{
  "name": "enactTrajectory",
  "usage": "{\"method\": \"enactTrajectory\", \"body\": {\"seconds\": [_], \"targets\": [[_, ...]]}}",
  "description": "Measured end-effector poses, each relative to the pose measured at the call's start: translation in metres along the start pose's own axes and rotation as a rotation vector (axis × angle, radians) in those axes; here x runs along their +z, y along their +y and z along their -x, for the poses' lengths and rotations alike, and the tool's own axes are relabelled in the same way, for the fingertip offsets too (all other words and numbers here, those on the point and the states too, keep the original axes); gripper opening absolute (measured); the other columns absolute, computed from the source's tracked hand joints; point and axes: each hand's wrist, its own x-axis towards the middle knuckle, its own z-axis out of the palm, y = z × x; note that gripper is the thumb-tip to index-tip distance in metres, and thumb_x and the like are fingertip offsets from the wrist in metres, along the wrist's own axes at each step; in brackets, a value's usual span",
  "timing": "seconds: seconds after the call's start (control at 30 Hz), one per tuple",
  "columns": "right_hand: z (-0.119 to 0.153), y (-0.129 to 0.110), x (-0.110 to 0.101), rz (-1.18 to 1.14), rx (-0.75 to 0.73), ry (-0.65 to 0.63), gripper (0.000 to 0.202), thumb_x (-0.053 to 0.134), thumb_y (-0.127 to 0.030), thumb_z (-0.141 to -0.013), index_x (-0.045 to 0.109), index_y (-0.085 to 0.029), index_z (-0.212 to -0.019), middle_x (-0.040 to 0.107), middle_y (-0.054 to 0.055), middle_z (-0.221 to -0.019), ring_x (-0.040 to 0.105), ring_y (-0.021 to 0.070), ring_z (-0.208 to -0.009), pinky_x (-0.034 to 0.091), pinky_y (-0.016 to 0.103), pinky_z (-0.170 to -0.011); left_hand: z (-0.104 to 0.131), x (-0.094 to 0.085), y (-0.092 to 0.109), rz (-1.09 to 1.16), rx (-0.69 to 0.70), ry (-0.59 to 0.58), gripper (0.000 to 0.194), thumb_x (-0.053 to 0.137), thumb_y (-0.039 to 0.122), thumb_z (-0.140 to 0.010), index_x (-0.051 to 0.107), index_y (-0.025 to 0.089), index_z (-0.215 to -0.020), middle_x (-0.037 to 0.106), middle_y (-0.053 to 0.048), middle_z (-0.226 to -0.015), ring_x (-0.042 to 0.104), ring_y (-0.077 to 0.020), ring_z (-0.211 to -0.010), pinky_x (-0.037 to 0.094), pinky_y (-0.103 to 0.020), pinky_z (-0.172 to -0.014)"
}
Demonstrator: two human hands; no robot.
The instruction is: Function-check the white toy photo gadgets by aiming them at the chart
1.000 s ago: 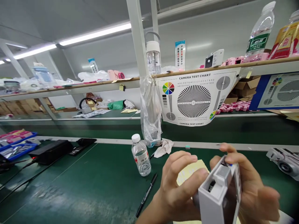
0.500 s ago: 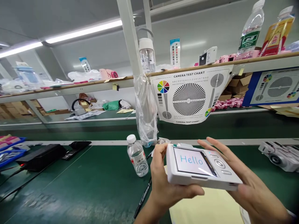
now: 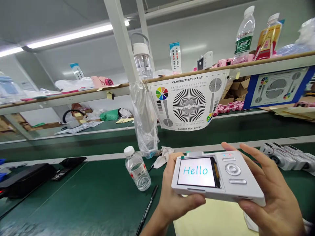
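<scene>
A white digital camera [image 3: 236, 183] is held up over the bench, its back facing me. Its screen [image 3: 196, 171] is lit and reads "Hello", and small blue and red lights glow above the buttons. My left hand [image 3: 172, 200] grips the camera's left end, thumb along the bottom edge. Around the right end is my right hand [image 3: 275, 193], thumb at the lower corner and fingers behind and above it. Beneath the camera lies a pale yellow sheet [image 3: 209, 219]. A black marker pen [image 3: 147, 209] rests left of my left wrist.
A clear plastic bottle [image 3: 138, 170] stands left of the hands. Several white cameras [image 3: 285, 157] sit at the right. A camera test chart [image 3: 189, 103] hangs from the shelf ahead, beside a plastic bag [image 3: 145, 124]. A black case [image 3: 29, 177] lies at the far left.
The camera has tilted so its back faces me more squarely, showing the screen and buttons more fully. My right hand's fingers have shifted right with it. The surroundings have slid left in view.
</scene>
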Motion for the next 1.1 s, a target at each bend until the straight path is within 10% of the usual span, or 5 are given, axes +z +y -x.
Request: {"method": "enactTrajectory", "body": {"seconds": [0.23, 0.43, 0.67, 0.9, 1.1], "targets": [[0.010, -0.004, 0.002, 0.105, -0.238, -0.025, 0.071, 0.081, -0.030, -0.076, 0.047, -0.040, -0.137, 0.062, -0.004, -0.134, 0.063, 0.0167, -0.119, 0.059, 0.019, -0.088, -0.018, -0.012, -0.028, 0.127, -0.215, -0.210, 0.082, 0.094, 0.042, -0.042, 0.060, 0.021, -0.114, 0.067, -0.007, -0.105, 0.062, -0.0270, -0.101, 0.046, -0.033, -0.087], [0.013, 0.006, -0.013, 0.261, -0.383, -0.183, 0.092, 0.082, -0.014, -0.072, 0.034, -0.030, -0.149, 0.057, 0.004, -0.141, 0.056, 0.0269, -0.128, 0.061, 0.028, -0.088, -0.022, -0.013, -0.036, 0.181, -0.283, -0.262, 0.079, 0.093, 0.039, -0.043, 0.059, 0.022, -0.112, 0.064, -0.006, -0.106, 0.062, -0.0269, -0.101, 0.045, -0.035, -0.091], [0.021, 0.005, -0.014, 0.299, -0.274, -0.261, 0.104, 0.090, -0.019, -0.061, 0.035, -0.045, -0.146, 0.056, 0.001, -0.142, 0.050, 0.0403, -0.130, 0.048, 0.055, -0.105, -0.019, -0.017, -0.039, 0.098, -0.259, -0.278, 0.095, 0.097, 0.034, -0.035, 0.056, 0.025, -0.120, 0.065, -0.007, -0.105, 0.063, -0.0300, -0.103, 0.047, -0.040, -0.094], [0.005, 0.001, -0.015, 0.147, 0.026, -0.269, 0.069, 0.068, -0.035, -0.086, 0.035, -0.049, -0.145, 0.039, -0.005, -0.155, 0.040, 0.0298, -0.141, 0.052, 0.040, -0.102, -0.019, -0.024, -0.024, 0.040, 0.018, -0.066, 0.079, 0.093, 0.042, -0.048, 0.057, 0.028, -0.117, 0.068, -0.005, -0.105, 0.068, -0.0236, -0.094, 0.056, -0.031, -0.079], [-0.016, 0.003, -0.006, -0.235, 0.265, -0.328, 0.064, 0.066, -0.042, -0.088, 0.036, -0.042, -0.145, 0.050, 0.004, -0.147, 0.062, 0.0256, -0.119, 0.054, 0.038, -0.098, -0.011, -0.031, -0.011, -0.355, 0.364, 0.181, 0.075, 0.090, 0.040, -0.057, 0.056, 0.031, -0.123, 0.063, -0.005, -0.124, 0.067, -0.0237, -0.106, 0.057, -0.031, -0.085]]}}
